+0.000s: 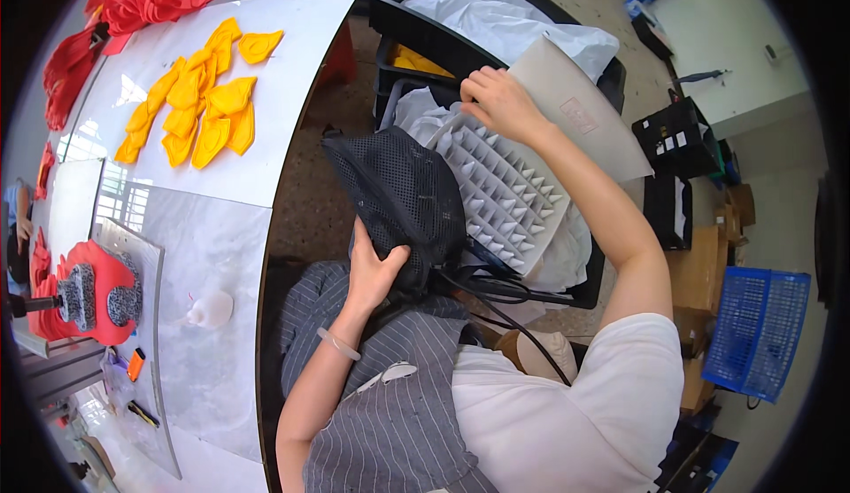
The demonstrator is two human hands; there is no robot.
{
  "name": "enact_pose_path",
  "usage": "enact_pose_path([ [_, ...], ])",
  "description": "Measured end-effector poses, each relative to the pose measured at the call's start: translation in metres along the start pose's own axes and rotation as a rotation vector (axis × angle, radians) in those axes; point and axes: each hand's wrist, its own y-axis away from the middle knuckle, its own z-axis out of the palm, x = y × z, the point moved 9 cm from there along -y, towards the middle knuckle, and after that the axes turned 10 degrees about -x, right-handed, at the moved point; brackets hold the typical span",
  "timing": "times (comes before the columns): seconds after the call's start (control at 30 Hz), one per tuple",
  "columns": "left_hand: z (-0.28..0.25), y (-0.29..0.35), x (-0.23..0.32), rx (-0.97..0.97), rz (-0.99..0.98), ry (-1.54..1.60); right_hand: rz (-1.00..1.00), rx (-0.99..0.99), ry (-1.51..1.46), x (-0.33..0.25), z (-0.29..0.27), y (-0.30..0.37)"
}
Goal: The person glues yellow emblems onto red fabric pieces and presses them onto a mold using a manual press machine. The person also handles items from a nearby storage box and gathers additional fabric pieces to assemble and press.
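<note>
Left hand [376, 267] has the black mesh bag [398, 192] gripped at its lower edge, mid-frame, thumb on the near face, rest of the fingers mostly hidden; bag sits just left of the white divided box [544, 247] and overlaps its edge in view; right hand [503, 103] is up at upper centre, fingers curled where the box's top edge meets the grey lid [611, 134]; can't tell whether it's pinching the lid or just resting there; lid stands open, tilted to the upper right.

Handling, my read: bag looks light and soft, body likely to sag or fold, mesh grippy enough; best hold is a bunched edge or seam; black cable [529, 338] runs just below it, could snag. Lid looks thin, flat, a bit springy; take it by the edge; smooth face may slip. White pointed pieces [507, 204] in the box cells look light, tips maybe easy to dent; lift one at a time by the sides; move the box by its outer walls, kept level.
</note>
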Motion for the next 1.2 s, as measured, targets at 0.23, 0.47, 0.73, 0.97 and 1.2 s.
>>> enact_pose_path([
  [0.23,0.012,-0.010,-0.005,-0.076,-0.097,0.308,0.078,-0.115,-0.471,0.008,0.066,-0.007],
  [0.47,0.012,-0.010,0.000,-0.040,-0.151,0.461,0.043,-0.183,-0.508,-0.016,0.083,-0.016],
  [0.73,0.015,-0.030,0.003,-0.189,-0.260,0.489,0.119,-0.223,-0.512,0.000,0.067,0.009],
  [0.97,0.008,-0.046,-0.004,-0.338,-0.303,-0.181,0.188,-0.270,-0.561,-0.002,0.061,0.002],
  [1.2,-0.002,-0.016,0.010,-0.475,-0.495,-0.549,0.267,-0.071,-0.821,-0.028,0.051,-0.037],
])
